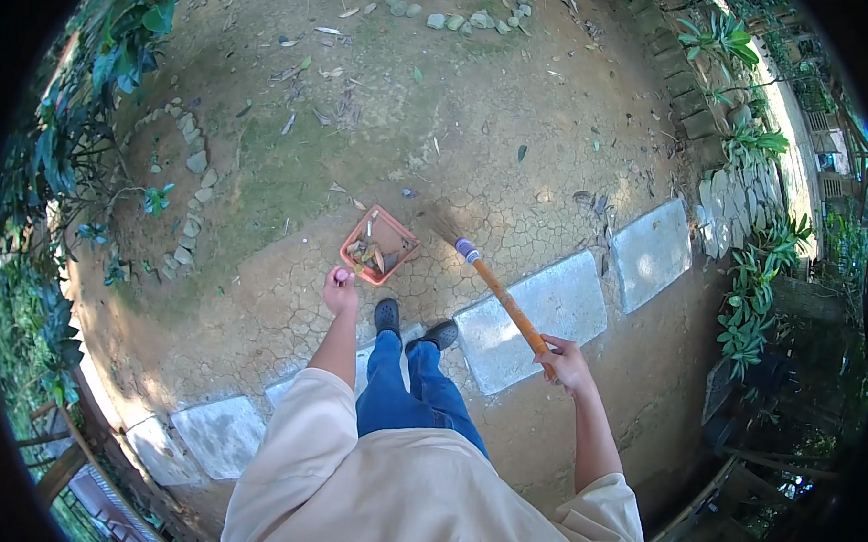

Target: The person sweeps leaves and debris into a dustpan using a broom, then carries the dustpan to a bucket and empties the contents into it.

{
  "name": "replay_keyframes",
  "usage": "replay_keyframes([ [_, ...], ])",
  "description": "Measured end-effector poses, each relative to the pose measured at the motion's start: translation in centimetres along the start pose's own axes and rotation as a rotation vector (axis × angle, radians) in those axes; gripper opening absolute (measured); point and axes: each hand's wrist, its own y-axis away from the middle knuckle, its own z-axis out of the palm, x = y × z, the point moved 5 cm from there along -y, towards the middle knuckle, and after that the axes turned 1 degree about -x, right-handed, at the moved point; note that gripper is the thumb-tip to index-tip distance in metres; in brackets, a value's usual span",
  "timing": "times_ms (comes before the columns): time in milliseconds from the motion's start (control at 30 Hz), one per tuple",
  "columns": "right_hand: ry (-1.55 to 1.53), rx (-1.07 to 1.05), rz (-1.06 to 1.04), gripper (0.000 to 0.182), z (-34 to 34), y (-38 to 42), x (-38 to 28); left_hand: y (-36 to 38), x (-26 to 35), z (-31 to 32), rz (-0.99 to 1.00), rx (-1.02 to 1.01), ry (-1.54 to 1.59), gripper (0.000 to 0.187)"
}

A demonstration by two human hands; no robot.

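My left hand (340,293) is closed around the handle of an orange-red dustpan (391,233), with the handle's pinkish end showing at the fist. Dry leaves (371,256) and other bits lie in the pan, mostly on the side nearer me. My right hand (566,365) grips the lower end of a broom (509,304) with a brown stick and a purple binding. The broom slants up and left, and its thin bristles (443,228) are close to the ground, just right of the dustpan and apart from it.
Pale stone slabs (538,313) run in a row across the cracked earth by my dark clogs (387,315). Stone rings (197,162) lie at left and at the top. Fallen leaves (342,105) are scattered beyond the pan. Plants (758,301) line both sides.
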Motion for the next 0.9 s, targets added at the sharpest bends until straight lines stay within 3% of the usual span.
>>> replay_keyframes([
  [300,-0.093,-0.077,0.023,0.057,-0.2,5.8,-1.0,-1.3,-1.8,-1.3,0.083,0.006,0.044,0.04],
  [667,-0.025,0.059,-0.12,0.064,0.5,0.5,-5.3,-1.9,-1.4,-3.8,0.16,0.082,0.031,0.041],
  [900,-0.03,0.015,-0.104,0.063,2.5,-3.4,-6.2,-1.3,0.2,-4.4,0.084,0.07,0.022,0.042],
])
